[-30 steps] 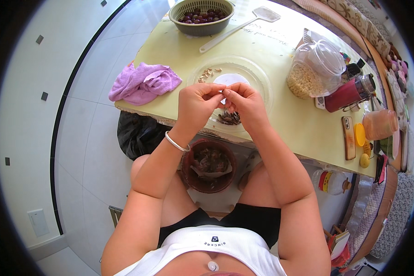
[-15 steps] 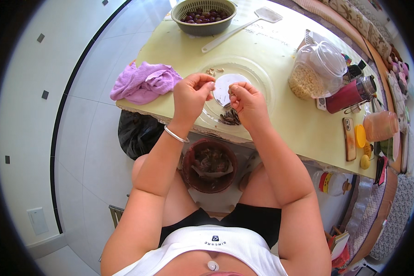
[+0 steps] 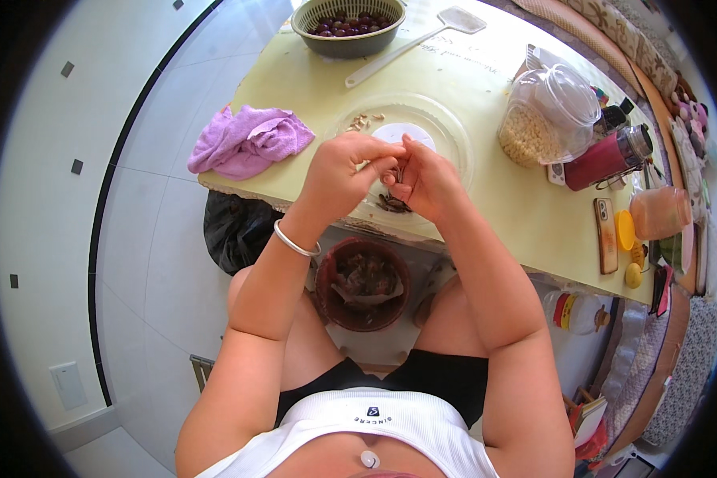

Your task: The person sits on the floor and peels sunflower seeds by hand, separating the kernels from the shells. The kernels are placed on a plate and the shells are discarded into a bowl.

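1. Hands meet over the near edge of a clear glass plate (image 3: 446, 131) on the pale yellow desk (image 3: 486, 215). The left hand (image 3: 344, 171) is curled, thumb and fingertips pinched together toward the right hand; a silver bangle (image 3: 295, 240) sits on its wrist.
2. The right hand (image 3: 424, 179) is likewise curled, its fingertips pressed against those of the left. A small thing seems to be pinched between the two hands, but it is too small and too hidden to name.
3. On the plate, a few pale kernels (image 3: 364, 121) lie at the far left rim, and a little heap of dark husks (image 3: 392, 204) lies at the near rim, just under the right hand.
4. A brown bowl (image 3: 364, 283) holding dark scraps sits below the desk edge, between the person's knees.
5. A crumpled purple cloth (image 3: 249, 139) lies on the desk to the left of the plate, well apart from the hands.
6. At the far end of the desk stands a green basket (image 3: 347, 24) of dark round fruit, with a pale long-handled scoop (image 3: 410, 44) beside it.
7. To the right of the plate are a clear jar (image 3: 546, 119) of light-coloured grains, a red bottle (image 3: 609, 155) lying on its side, a phone (image 3: 605, 235) and an orange lidded cup (image 3: 659, 213).
8. A black bag (image 3: 235, 227) hangs below the desk's left corner, above the white tiled floor (image 3: 119, 239).
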### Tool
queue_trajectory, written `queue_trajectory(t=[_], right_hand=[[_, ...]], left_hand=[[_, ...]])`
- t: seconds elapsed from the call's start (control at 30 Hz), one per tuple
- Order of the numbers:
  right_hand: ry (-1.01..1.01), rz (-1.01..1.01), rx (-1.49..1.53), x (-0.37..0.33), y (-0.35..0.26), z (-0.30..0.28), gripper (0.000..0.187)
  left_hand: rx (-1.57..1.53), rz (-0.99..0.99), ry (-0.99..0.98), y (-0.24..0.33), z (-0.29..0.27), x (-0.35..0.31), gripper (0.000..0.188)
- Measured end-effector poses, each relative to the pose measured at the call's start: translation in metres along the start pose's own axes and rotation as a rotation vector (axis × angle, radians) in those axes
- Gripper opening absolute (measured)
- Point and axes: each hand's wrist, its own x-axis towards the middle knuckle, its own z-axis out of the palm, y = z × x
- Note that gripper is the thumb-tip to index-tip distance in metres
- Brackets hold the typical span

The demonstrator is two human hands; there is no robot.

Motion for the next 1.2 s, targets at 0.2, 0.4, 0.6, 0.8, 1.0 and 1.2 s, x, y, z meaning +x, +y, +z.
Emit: queue_trajectory(t=[0.2,0.4,0.6,0.8,1.0,1.2], right_hand=[[0.071,-0.095,0.073,0.0,-0.017,-0.018,0.029],[0.224,-0.313,-0.075,-0.007,-0.032,-0.024,0.021],[0.231,-0.306,-0.113,-0.008,-0.03,-0.018,0.019],[0.221,-0.311,-0.127,-0.007,-0.028,-0.02,0.017],[0.197,-0.274,-0.207,-0.006,-0.026,-0.021,0.015],[0.134,-0.238,-0.314,-0.005,-0.018,-0.017,0.012]], left_hand=[[0.103,-0.015,0.072,-0.009,0.007,-0.003,0.013],[0.336,0.085,-0.155,-0.022,0.02,-0.009,0.017],[0.414,0.178,-0.234,-0.025,0.041,-0.014,0.017],[0.481,0.166,-0.261,-0.026,0.045,-0.014,0.012],[0.246,0.094,-0.093,-0.017,0.037,-0.009,0.013],[-0.07,-0.152,-0.035,-0.018,0.024,-0.009,0.016]])
